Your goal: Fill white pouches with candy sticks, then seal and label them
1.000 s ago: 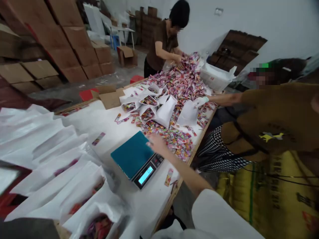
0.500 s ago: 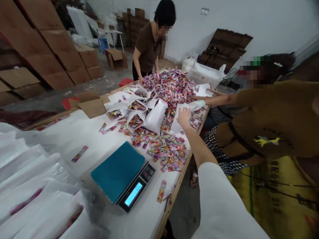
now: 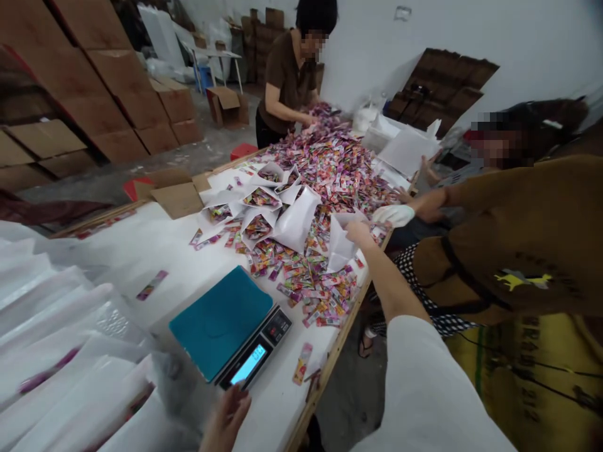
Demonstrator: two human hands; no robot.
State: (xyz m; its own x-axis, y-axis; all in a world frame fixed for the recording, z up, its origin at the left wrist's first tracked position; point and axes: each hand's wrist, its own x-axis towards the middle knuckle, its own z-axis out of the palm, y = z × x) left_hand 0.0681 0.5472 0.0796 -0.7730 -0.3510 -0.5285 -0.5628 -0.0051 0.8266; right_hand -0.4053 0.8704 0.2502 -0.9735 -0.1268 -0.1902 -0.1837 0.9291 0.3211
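Right hand (image 3: 360, 235) had its fingers closed on the rim of the white pouch (image 3: 338, 246), long axis near upright, by the loose sachets (image 3: 325, 301), beyond and right of the digital scale (image 3: 221, 320); left hand (image 3: 228, 411), nearer the scale, was loosely bent, apparently empty.

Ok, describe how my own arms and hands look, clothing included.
A plain white sleeve with no visible marking ends around the right elbow, leaving the forearm bare. The right hand and the left hand are ungloved. No sleeve shows on the left side, cut off by the picture's lower edge.
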